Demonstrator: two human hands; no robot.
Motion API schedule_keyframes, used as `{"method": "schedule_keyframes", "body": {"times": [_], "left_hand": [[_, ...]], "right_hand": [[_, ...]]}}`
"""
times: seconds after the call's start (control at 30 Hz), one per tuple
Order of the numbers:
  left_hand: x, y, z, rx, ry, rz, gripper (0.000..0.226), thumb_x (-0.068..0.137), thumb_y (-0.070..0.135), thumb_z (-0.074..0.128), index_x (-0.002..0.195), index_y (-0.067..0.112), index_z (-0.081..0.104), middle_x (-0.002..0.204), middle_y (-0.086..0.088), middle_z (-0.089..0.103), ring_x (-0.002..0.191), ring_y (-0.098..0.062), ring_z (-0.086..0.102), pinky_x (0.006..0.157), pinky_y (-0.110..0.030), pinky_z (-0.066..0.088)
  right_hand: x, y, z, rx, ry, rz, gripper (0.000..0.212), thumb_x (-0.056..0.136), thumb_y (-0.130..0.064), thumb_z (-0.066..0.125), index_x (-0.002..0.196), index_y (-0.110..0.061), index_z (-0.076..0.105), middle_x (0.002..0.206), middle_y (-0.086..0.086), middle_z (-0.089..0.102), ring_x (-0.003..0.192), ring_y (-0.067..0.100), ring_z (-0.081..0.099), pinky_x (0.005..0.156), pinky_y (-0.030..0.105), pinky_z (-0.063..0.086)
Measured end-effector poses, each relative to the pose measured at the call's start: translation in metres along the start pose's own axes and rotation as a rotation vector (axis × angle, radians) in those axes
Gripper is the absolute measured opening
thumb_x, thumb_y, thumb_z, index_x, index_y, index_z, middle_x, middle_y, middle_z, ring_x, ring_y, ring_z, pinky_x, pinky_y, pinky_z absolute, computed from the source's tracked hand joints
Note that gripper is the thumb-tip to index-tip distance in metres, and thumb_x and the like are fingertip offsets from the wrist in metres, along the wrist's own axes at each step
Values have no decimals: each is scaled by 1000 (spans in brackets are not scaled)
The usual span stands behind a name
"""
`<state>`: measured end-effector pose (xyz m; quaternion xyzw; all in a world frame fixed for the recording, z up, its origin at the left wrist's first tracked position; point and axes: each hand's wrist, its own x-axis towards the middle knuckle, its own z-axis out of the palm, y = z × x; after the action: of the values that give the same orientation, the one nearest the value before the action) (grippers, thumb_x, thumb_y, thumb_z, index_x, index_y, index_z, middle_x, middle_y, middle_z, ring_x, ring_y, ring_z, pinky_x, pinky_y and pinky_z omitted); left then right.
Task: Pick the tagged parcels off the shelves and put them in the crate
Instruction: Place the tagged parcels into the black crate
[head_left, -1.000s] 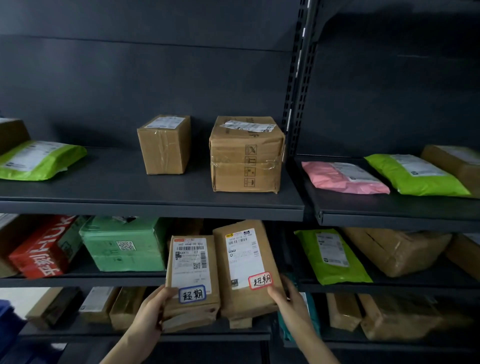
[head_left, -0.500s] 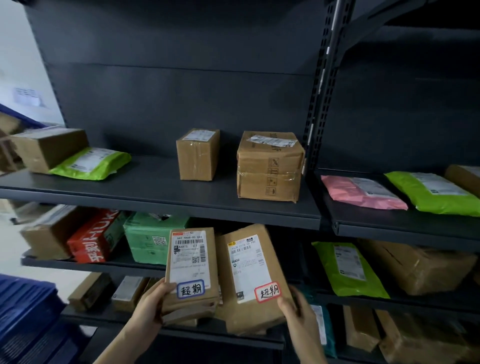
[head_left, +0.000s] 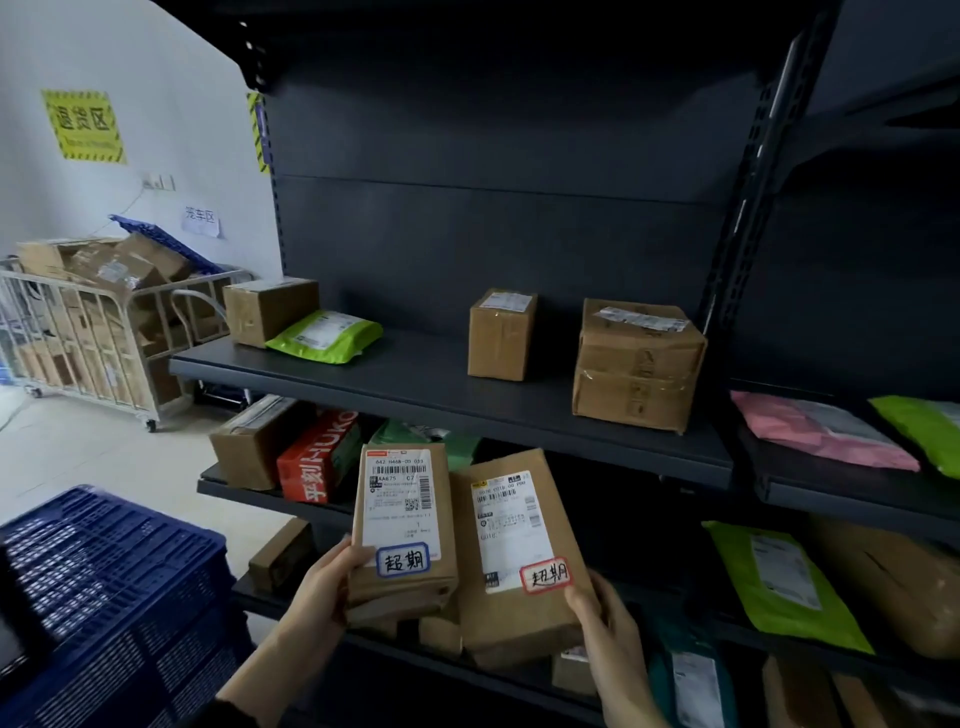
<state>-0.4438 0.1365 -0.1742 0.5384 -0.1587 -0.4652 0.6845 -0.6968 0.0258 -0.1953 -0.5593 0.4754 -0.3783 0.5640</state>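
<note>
Clamping blue-tagged 超期 parcel (head_left: 404, 512), left fingers (head_left: 349, 558); right fingers (head_left: 581, 598) seemingly clamp red-tagged 超期 parcel (head_left: 519, 616)

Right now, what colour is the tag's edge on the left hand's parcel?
Blue. The tag shows best in the head view.

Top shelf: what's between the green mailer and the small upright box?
Nothing. The head view shows only bare shelf between the green mailer and the small upright box.

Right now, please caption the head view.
Left hand holds blue-tagged parcel, right hand holds red-tagged parcel, blue crate at left.
</note>
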Motion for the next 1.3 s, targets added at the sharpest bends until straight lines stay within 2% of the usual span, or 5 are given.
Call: {"method": "schedule_keyframes", "body": {"times": [0.2, 0.47, 0.83, 1.2, 1.3], "left_hand": [[-43, 26, -63, 19, 5, 68, 44, 78, 19, 58, 119, 6, 58, 105, -20, 71, 88, -34, 69, 66, -38, 57], [-121, 67, -156, 39, 113, 147, 27, 92, 19, 49, 111, 6, 63, 99, -17, 72, 79, -27, 69, 66, -36, 56], [-222, 119, -272, -21, 312, 287, 24, 95, 25, 48, 114, 15, 60, 81, -1, 75, 66, -14, 71, 52, -25, 57], [-287, 152, -364, 27, 526, 362, 29, 92, 30, 55, 121, 28, 55, 102, -3, 63, 86, -26, 59, 71, -38, 49], [-292, 157, -384, 60, 577, 384, 39, 90, 26, 57, 128, 29, 52, 112, -8, 64, 95, -28, 61, 73, -39, 51]], "right_hand": [[-42, -26, 56, 82, -80, -58, 23, 90, -23, 58, 112, -26, 54, 94, -7, 61, 87, 5, 57, 66, 21, 45], [-109, -51, 149, 99, -196, -132, 24, 90, -25, 57, 114, -23, 56, 98, -4, 62, 85, 2, 54, 65, 17, 42], [-176, -85, 280, 84, -419, -190, 37, 88, -36, 57, 122, -20, 56, 111, 3, 63, 100, 17, 58, 82, 33, 50], [-212, -108, 409, 131, -649, -160, 26, 88, -32, 56, 110, -18, 61, 108, 5, 63, 98, 19, 57, 74, 30, 46], [-213, -108, 444, 145, -701, -105, 26, 83, -38, 58, 105, -24, 62, 111, 6, 62, 105, 25, 57, 90, 42, 48]]}}
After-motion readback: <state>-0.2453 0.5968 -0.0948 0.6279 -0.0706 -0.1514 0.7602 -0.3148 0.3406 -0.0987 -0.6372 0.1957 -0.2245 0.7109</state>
